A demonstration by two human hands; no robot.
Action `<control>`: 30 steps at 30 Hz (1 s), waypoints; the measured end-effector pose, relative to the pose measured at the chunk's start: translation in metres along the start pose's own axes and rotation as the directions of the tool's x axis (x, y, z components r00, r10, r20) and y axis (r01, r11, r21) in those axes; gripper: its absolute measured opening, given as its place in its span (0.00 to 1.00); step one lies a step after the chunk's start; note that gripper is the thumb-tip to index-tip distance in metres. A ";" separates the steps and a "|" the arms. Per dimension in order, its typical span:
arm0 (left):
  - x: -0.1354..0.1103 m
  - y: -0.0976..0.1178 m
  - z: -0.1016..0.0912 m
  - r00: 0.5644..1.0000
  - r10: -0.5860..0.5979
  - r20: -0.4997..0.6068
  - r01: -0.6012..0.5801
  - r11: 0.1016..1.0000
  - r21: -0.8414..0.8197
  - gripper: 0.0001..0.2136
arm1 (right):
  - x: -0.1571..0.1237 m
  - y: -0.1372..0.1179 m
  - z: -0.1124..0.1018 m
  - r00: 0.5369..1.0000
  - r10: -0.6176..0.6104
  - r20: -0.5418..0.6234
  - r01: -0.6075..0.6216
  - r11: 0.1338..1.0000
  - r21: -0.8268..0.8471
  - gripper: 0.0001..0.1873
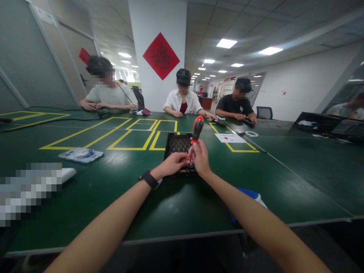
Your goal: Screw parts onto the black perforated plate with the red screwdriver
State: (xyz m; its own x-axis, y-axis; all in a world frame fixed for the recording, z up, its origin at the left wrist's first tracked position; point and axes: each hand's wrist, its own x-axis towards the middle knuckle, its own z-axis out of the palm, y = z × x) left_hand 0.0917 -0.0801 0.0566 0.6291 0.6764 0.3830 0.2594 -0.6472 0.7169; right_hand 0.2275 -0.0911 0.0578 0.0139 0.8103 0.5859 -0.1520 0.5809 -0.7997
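Observation:
A screwdriver (198, 128) with a black and red handle stands nearly upright, its tip down towards a black plastic crate (167, 153). My right hand (201, 156) is closed on it just below the handle, around the shaft. Close beside the shaft, my left hand (178, 162) is pinched over the crate, its fingertips meeting those of the right. Whatever lies between the left fingertips is hidden. The crate has a patterned, bumpy inside and sits on the green table (119, 189). My hands cover its right and front parts.
To the left lie a phone (82, 154) and a blurred white object (64, 175). A blue and white item (248, 193) is partly under my right forearm. Further off are a paper sheet (229, 138) and a tape roll (251, 134). Several people sit across the table.

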 end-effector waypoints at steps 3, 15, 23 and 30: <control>0.000 -0.001 0.002 0.998 -0.032 -0.056 0.033 0.999 0.010 0.11 | 0.000 0.000 0.001 0.999 -0.041 -0.029 0.040 0.999 -0.019 0.13; 0.001 -0.004 0.001 0.995 -0.041 -0.090 0.031 0.993 -0.111 0.09 | -0.002 -0.003 0.001 0.998 -0.055 -0.004 0.054 0.993 -0.104 0.17; 0.000 -0.002 0.003 0.990 -0.043 -0.134 0.036 0.998 -0.057 0.11 | -0.001 0.001 0.002 0.998 -0.064 -0.027 0.059 0.989 -0.138 0.16; 0.000 -0.007 0.002 0.989 -0.054 -0.139 0.057 0.998 0.018 0.13 | -0.003 -0.002 0.003 0.998 -0.054 0.020 0.056 0.993 -0.102 0.16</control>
State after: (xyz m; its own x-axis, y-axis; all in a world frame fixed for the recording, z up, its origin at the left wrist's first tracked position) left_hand 0.0916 -0.0763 0.0506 0.5064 0.7528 0.4206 0.3079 -0.6134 0.7272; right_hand 0.2244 -0.0952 0.0578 0.0024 0.7758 0.6309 -0.0495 0.6302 -0.7748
